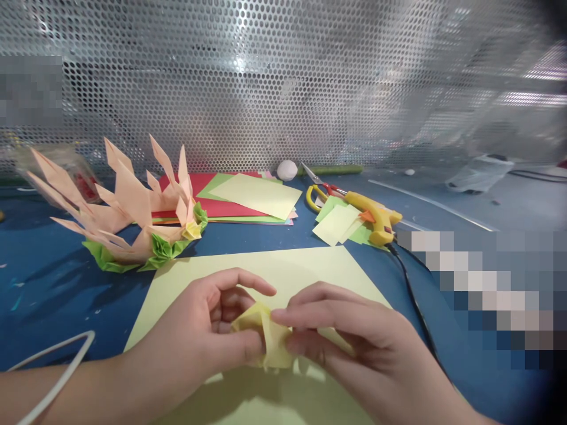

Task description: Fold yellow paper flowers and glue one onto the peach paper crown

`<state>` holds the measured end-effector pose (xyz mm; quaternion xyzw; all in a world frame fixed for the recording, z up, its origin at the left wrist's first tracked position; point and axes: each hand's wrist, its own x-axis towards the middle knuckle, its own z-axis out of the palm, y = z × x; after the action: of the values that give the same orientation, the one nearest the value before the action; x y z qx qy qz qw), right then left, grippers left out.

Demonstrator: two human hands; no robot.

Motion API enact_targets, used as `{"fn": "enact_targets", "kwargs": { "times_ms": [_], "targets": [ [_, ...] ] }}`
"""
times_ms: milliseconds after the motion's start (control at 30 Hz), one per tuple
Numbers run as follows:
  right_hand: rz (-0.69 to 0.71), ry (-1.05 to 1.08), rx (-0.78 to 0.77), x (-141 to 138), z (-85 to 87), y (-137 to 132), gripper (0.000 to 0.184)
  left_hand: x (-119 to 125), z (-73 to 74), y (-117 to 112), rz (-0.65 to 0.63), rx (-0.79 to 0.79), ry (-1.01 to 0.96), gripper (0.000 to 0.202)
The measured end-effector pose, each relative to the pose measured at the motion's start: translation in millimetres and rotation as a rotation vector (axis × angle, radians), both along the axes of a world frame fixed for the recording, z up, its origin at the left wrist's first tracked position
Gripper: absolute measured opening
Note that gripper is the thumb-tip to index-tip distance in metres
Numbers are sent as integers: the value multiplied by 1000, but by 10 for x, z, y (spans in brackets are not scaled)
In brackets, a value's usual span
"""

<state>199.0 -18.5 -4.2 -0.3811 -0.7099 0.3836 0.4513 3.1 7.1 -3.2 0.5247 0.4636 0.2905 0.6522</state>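
Note:
Between my two hands is a small folded piece of yellow paper (277, 342), held above a large pale yellow sheet (212, 265). My left hand (208, 324) grips its left side, with the thumb in front and some fingers behind; the index finger arches free above. The thumb and index finger of my right hand (354, 330) pinch the right edge of the folded paper. Its upper part rises to a point, and a crease runs down the front. Part of its left side is hidden by my left thumb.
At left stands a peach paper crown (133, 195) with green and yellow folded pieces. Coloured sheets (257, 195) lie behind. To the right are a yellow glue gun (376, 218) with a black cord, small paper squares (336, 224) and scissors (316, 198). A white cable (66, 378) crosses my left forearm.

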Motion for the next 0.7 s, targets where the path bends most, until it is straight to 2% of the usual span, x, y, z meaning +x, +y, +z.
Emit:
{"fn": "enact_targets", "kwargs": {
  "times_ms": [100, 200, 433, 600, 700],
  "targets": [
    [57, -54, 53, 21, 3, -13, 33, -21, -18, 0, -11, -5, -50, 34],
    [105, -86, 38, 40, 2, -14, 33, -38, -24, 17, -16, 0, -61, 33],
    [53, 5, -115, 38, -9, 2, 31, -63, -22, 60, -60, -26, -81, 37],
    [53, -8, -173, 43, 27, -15, 13, -84, -95, 46, -31, 40, -38, 38],
    [64, -8, -228, 40, 17, -18, 12, -66, -99, 33, -10, 63, -34, 37]
  ]
}}
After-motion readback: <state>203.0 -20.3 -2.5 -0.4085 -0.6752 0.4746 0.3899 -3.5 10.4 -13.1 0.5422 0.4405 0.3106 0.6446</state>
